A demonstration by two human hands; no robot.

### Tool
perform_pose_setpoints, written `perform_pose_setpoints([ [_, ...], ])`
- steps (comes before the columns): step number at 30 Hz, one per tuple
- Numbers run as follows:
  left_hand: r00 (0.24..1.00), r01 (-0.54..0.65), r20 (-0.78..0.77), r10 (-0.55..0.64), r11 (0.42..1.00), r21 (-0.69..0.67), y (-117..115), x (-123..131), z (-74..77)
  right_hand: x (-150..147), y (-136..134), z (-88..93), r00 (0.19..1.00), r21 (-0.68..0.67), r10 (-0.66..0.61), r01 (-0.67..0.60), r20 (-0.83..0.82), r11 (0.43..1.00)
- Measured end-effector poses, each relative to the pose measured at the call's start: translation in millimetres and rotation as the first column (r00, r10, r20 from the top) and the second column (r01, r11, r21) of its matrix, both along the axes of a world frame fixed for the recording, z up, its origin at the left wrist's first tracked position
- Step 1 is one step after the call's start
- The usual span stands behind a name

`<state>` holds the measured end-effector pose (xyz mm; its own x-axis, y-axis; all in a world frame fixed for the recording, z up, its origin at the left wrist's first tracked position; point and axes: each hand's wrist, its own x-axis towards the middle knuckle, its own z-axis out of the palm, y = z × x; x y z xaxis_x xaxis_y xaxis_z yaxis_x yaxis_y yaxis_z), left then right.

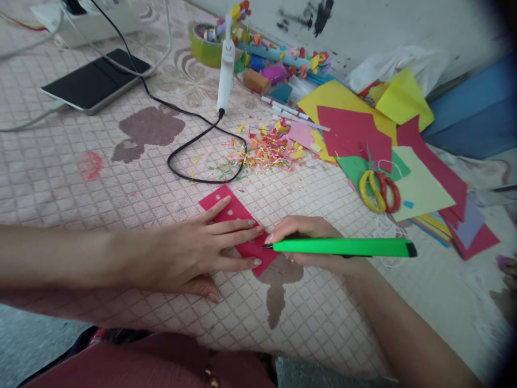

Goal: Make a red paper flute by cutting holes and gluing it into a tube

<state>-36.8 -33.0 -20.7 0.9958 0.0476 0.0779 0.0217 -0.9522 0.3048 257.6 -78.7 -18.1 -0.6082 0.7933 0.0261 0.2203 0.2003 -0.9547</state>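
My left hand [202,250] lies flat, fingers spread, on a small red paper piece [226,207] with several small holes, pressing it onto the quilted cloth [121,178]. My right hand [311,242] is closed around a bright green tool with a black tip [343,247], held level. Its thin point touches the red paper's right end beside my left fingertips.
Coloured paper sheets [355,132] and yellow-and-red scissors [379,188] lie at the right. Paper scraps [266,151], a white glue gun [225,70] with a black cord, craft supplies and a tape roll [204,46] sit behind. A tablet [95,81] lies far left.
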Motion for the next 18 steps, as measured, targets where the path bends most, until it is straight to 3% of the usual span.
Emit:
perform_pose_setpoints([
  [7,0.999,-0.028,0.018,0.027,0.999,0.041,-4.9,0.5,-1.5,-5.7,-5.1,7.0,0.999,-0.001,-0.041,0.041,0.021,0.999],
  [18,1.000,0.004,0.009,-0.003,1.000,-0.018,-2.8,0.1,-2.5,-5.9,-7.9,4.8,0.998,-0.012,-0.064,0.064,0.026,0.998],
])
